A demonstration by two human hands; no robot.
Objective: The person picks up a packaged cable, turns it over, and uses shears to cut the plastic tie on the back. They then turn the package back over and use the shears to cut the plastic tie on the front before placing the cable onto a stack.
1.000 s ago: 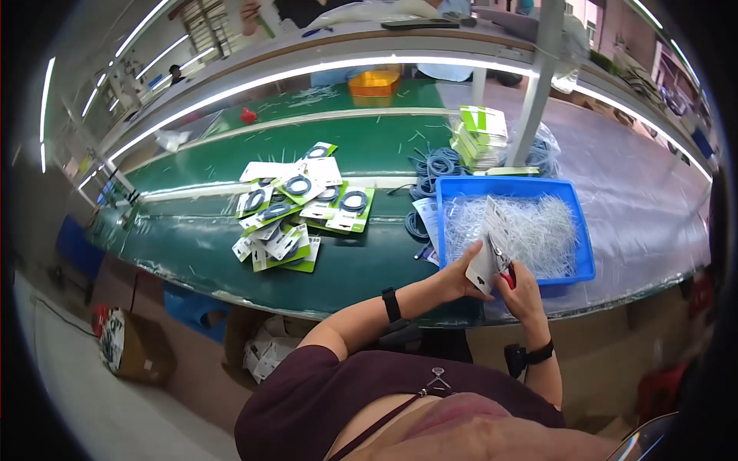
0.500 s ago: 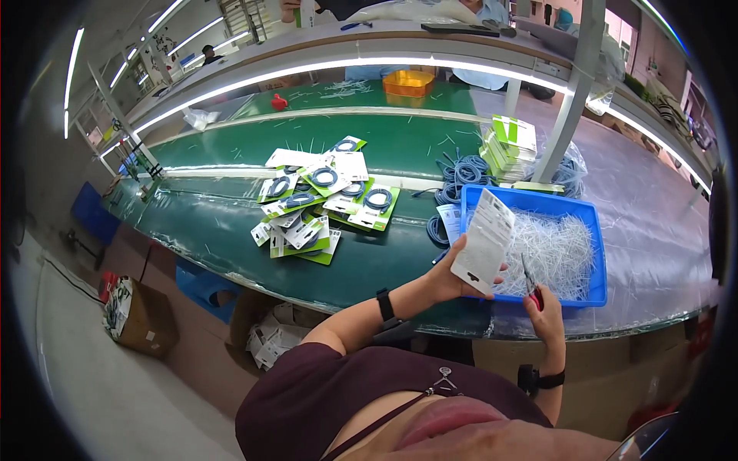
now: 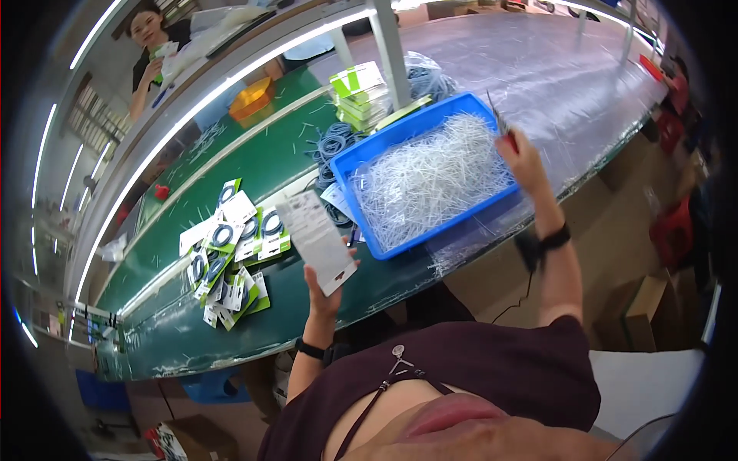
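Observation:
My left hand [image 3: 323,298] grips a white hang-tab packaging card [image 3: 317,240] by its lower end, tilted above the green table's front part. My right hand [image 3: 529,163] is closed around red-handled scissors [image 3: 501,123], whose thin dark blades point up and away. This hand is at the right end of a blue tray [image 3: 384,146] heaped with thin clear-white plastic strips [image 3: 430,173]. Left of the card lies a loose pile of carded cable coils [image 3: 223,237], white and green with dark blue rings.
Behind the tray are loose blue-grey cable coils [image 3: 337,142], a stack of green-and-white packs [image 3: 361,96] and a grey upright post [image 3: 390,58]. An orange bin [image 3: 252,104] stands farther back. A person [image 3: 150,65] holds something across the bench. A cardboard box [image 3: 644,311] stands at right.
My view has turned right, shifting the table scene leftward and tilting it. My right hand has moved the scissors from the tray's front edge to its right end. The left still holds the card.

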